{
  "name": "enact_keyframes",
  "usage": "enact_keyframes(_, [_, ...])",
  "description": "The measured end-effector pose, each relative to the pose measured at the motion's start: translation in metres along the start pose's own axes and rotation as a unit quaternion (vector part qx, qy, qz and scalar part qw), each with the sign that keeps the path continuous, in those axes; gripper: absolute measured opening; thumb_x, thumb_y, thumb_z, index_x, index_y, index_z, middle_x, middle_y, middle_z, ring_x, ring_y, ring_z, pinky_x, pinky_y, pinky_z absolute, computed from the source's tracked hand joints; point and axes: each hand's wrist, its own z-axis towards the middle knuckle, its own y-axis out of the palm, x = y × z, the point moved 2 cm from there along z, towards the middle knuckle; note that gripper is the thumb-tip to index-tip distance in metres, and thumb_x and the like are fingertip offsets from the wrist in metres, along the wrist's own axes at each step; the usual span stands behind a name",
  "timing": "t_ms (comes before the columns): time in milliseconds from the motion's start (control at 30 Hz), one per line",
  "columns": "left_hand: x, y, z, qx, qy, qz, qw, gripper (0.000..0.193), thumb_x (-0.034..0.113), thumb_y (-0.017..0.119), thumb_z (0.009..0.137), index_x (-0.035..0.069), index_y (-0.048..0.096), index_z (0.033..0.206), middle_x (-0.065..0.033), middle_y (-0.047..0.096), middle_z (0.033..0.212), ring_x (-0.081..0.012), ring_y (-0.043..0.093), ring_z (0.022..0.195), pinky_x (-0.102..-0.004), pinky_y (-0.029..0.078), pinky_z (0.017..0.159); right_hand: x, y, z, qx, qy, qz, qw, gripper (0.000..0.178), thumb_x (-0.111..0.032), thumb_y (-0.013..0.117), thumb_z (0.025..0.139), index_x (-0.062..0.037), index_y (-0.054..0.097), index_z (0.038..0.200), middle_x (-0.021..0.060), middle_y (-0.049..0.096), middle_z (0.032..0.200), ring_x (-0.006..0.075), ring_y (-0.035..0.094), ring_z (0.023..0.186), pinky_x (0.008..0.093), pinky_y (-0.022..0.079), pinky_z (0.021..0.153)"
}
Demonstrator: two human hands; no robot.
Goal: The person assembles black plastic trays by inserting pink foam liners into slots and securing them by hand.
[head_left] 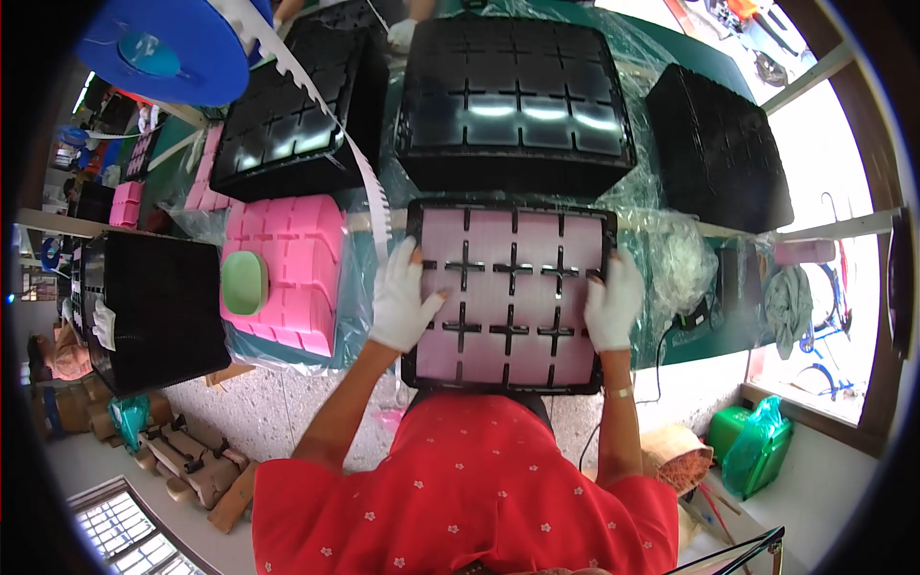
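Observation:
In front of my body lies a black plastic tray (513,270) with a dark rim and cross-shaped dividers. Pinkish panels show between the dividers. My left hand (401,302), in a white glove with bare fingertips, grips the tray's left edge, its thumb lying over the top. At the opposite edge my right hand (615,302), gloved the same way, holds the rim with the fingers along the side. To the left sits a stack of pink foam blocks (292,249), and a small green dish (244,284) rests on it.
Stacks of black trays stand along the far side: left (287,115), middle (513,96) and right (719,144). A blue reel (182,38) with a white toothed strip (369,177) hangs overhead at left. Crumpled clear plastic (682,259) lies right. Another person's gloved hand (402,34) shows beyond.

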Motion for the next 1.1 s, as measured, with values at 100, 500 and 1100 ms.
enact_keyframes(100, [-0.022,0.022,-0.049,0.024,-0.145,-0.089,0.985,0.063,0.023,0.068,0.079,-0.002,0.046,0.133,-0.0245,0.049,0.134,-0.0421,0.054,0.114,-0.0467,0.046,0.094,0.044,-0.001,-0.057,-0.014,0.149,0.002,0.989,0.033,-0.021,0.052,0.092,0.0055,0.054,0.112,0.0271,0.057,0.111,0.0475,0.055,0.099,0.049,0.046,0.086])
enact_keyframes(500, [-0.027,0.038,-0.045,-0.067,-0.17,0.111,0.977,0.023,0.022,0.056,0.082,0.0,0.054,0.087,-0.0247,0.062,0.086,-0.0413,0.067,0.073,-0.049,0.056,0.064,0.036,0.003,-0.084,-0.073,0.222,0.031,0.972,0.034,-0.028,0.057,0.091,0.0034,0.063,0.103,0.0265,0.063,0.11,0.0446,0.06,0.099,0.048,0.049,0.086])
enact_keyframes(1100, [-0.043,0.009,-0.027,-0.096,-0.219,-0.183,0.954,0.05,0.02,0.062,0.081,-0.004,0.054,0.125,-0.0212,0.067,0.082,-0.0325,0.069,0.078,-0.0392,0.054,0.07,0.105,0.005,-0.059,-0.132,0.309,0.303,0.892,0.04,-0.02,0.05,0.099,0.0045,0.056,0.13,0.0133,0.07,0.108,0.0184,0.064,0.09,0.0286,0.05,0.079])
